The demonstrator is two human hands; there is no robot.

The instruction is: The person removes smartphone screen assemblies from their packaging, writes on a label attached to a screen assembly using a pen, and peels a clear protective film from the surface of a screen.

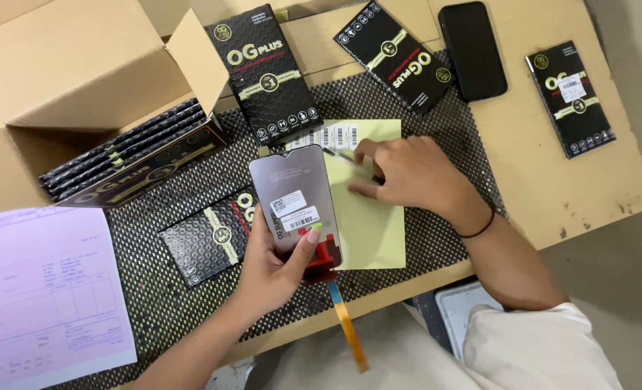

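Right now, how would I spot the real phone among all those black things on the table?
Find the wooden table, then its far edge. The phone lies there between two black boxes; it alone is plain glossy black, with no printing.

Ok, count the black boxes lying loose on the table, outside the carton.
4: one beside the carton flap, one top centre, one far right, one by the left hand. More are stacked in the carton.

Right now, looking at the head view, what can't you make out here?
- Right hand: its fingertips curl under on the yellow sheet, hiding what they pinch.
- Phone screen panel in the left hand: lower part covered by the thumb.
- Cardboard box: cut off by the top and left edges.
- Paper form: print too small to make out.
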